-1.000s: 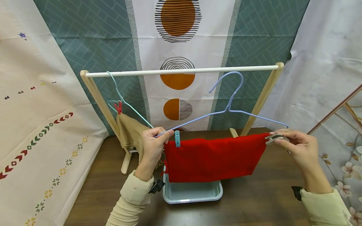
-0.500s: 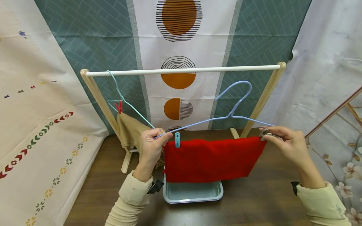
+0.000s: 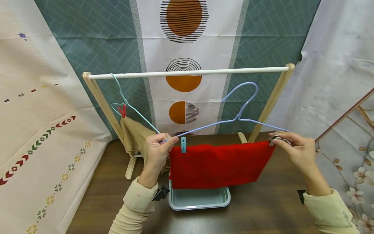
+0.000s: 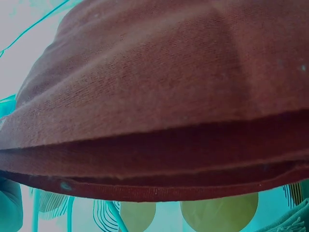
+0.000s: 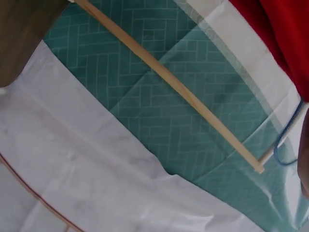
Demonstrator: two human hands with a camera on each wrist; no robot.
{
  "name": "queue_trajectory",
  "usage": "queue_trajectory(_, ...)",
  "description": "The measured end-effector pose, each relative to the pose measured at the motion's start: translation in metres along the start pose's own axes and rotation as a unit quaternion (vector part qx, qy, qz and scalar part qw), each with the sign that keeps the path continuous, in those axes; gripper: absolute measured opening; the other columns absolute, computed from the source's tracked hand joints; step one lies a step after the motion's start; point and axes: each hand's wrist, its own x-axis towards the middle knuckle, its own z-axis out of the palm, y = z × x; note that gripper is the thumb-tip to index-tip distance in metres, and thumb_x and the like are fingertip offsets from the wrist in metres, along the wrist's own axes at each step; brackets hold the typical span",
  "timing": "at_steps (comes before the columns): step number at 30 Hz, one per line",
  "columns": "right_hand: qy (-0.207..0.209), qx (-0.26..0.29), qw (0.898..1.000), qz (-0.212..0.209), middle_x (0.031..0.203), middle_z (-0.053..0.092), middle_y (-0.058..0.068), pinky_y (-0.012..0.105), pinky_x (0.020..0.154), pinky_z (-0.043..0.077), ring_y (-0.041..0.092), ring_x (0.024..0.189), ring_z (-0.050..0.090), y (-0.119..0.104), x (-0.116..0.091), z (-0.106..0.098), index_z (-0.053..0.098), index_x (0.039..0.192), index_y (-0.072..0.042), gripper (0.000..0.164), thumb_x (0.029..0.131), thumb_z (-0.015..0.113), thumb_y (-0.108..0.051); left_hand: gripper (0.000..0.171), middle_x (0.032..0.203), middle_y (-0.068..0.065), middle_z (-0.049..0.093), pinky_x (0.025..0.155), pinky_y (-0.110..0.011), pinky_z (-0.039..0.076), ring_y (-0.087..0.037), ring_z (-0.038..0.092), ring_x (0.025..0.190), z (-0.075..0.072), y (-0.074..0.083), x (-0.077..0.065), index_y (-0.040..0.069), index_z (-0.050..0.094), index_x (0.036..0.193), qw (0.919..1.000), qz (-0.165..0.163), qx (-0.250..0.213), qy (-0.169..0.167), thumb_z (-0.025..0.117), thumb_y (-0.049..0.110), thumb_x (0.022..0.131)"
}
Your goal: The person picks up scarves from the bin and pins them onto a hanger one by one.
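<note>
My left hand (image 3: 159, 148) pinches the left end of a lavender-blue clothes hanger (image 3: 204, 126). A folded red cloth (image 3: 219, 167) hangs along the hanger's lower side, with a blue clothespin (image 3: 183, 145) near its left corner. At the cloth's upper right corner, my right hand (image 3: 301, 149) pinches a grey clothespin (image 3: 274, 139), just below the hanger's right arm. Whether this clothespin also bites the hanger is hidden by the fingers. The red cloth (image 4: 154, 77) fills most of the left wrist view. In the right wrist view, the cloth (image 5: 285, 38) shows at upper right.
Behind the hands stands a wooden rack with a white rail (image 3: 187, 73). A mint hanger (image 3: 125, 99) on its left bears a tan cloth (image 3: 135, 133) with a red clothespin (image 3: 122, 111). A pale grey-blue tray (image 3: 200, 201) sits on the brown table (image 3: 257, 211) under the red cloth.
My right hand has moved left with the grey clothespin, onto the cloth's corner. The lavender-blue hanger's hook has dipped and shifted right. The left hand stays nearly still.
</note>
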Motion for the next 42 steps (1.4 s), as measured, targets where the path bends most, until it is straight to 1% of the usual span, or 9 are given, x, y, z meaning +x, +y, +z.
queue_trajectory(4,-0.008,-0.034,0.999,0.034,0.083,0.069,0.012,0.008,0.058,0.044,0.007,0.074,0.064,0.0,0.0,-0.001,0.064,0.08,0.016,0.024,0.063,0.06,0.031,0.052,0.046,-0.004,0.031,0.043,-0.024,0.024,-0.014,0.027,0.044,0.0,-0.001,0.0,0.004,0.031,0.046,0.9996,0.012,-0.017,-0.018,0.072,0.012,0.077)
queue_trajectory(10,-0.034,-0.18,0.982,0.049,0.09,0.063,-0.021,0.006,0.066,0.044,-0.011,0.074,0.059,0.006,-0.004,-0.003,0.066,0.091,0.01,0.027,0.066,0.067,0.021,0.05,0.047,-0.005,0.029,0.041,-0.024,0.022,-0.014,0.026,0.043,0.002,-0.004,0.0,0.004,0.032,0.047,0.9992,0.018,-0.028,-0.023,0.071,0.01,0.078)
queue_trajectory(21,0.061,-0.239,0.968,0.046,0.088,0.054,-0.036,0.002,0.064,0.038,-0.02,0.075,0.052,0.008,-0.009,-0.002,0.068,0.094,0.01,0.025,0.07,0.072,0.008,0.052,0.045,-0.004,0.032,0.039,-0.025,0.02,-0.014,0.027,0.041,0.003,-0.007,-0.001,0.005,0.031,0.046,0.9999,-0.005,0.006,-0.008,0.071,0.013,0.079)
queue_trajectory(24,0.111,-0.249,0.962,0.009,0.081,0.056,-0.034,0.003,0.059,0.033,-0.019,0.067,0.051,0.01,-0.012,-0.007,0.07,0.081,0.007,0.013,0.072,0.074,-0.002,0.052,0.046,-0.004,0.031,0.04,-0.024,0.021,-0.014,0.027,0.042,0.003,-0.007,-0.001,0.005,0.031,0.046,0.9999,-0.011,0.007,-0.005,0.071,0.013,0.079)
queue_trajectory(27,0.157,-0.26,0.952,-0.042,0.07,0.061,-0.019,0.007,0.057,0.029,-0.015,0.062,0.046,0.012,-0.01,-0.013,0.069,0.072,0.007,0.025,0.076,0.073,-0.018,0.053,0.046,-0.004,0.031,0.041,-0.024,0.022,-0.014,0.028,0.042,0.003,-0.006,-0.002,0.004,0.031,0.046,0.9999,-0.012,0.006,-0.004,0.072,0.012,0.078)
queue_trajectory(31,0.109,-0.28,0.952,-0.054,0.083,0.063,0.004,0.012,0.067,0.029,-0.009,0.081,0.043,0.012,-0.003,-0.023,0.069,0.085,0.005,0.041,0.081,0.067,-0.036,0.053,0.046,-0.004,0.031,0.041,-0.024,0.022,-0.014,0.027,0.042,0.001,-0.005,-0.002,0.004,0.03,0.047,0.9999,-0.01,0.001,-0.006,0.072,0.012,0.078)
queue_trajectory(34,-0.005,-0.229,0.973,-0.028,0.102,0.062,0.002,0.012,0.076,0.033,-0.002,0.095,0.048,0.015,0.002,-0.035,0.066,0.095,0.005,0.025,0.088,0.06,-0.017,0.053,0.046,-0.005,0.03,0.041,-0.024,0.022,-0.015,0.027,0.043,0.0,-0.006,-0.002,0.005,0.03,0.047,0.9999,-0.006,0.0,-0.008,0.071,0.012,0.078)
queue_trajectory(37,-0.085,-0.104,0.991,0.018,0.105,0.062,-0.003,0.011,0.078,0.04,0.003,0.095,0.055,0.018,0.002,-0.045,0.064,0.094,0.009,0.015,0.084,0.054,0.012,0.053,0.046,-0.004,0.03,0.041,-0.024,0.022,-0.015,0.027,0.042,-0.001,-0.006,-0.002,0.006,0.029,0.047,0.9999,-0.002,0.002,-0.01,0.071,0.014,0.079)
queue_trajectory(42,-0.089,0.019,0.994,0.059,0.094,0.064,-0.002,0.01,0.07,0.044,0.005,0.081,0.059,0.021,-0.004,-0.045,0.063,0.087,0.007,0.023,0.081,0.047,0.023,0.053,0.046,-0.004,0.03,0.041,-0.025,0.022,-0.015,0.027,0.043,-0.003,-0.007,-0.002,0.005,0.029,0.047,0.9999,-0.003,0.001,-0.017,0.071,0.014,0.079)
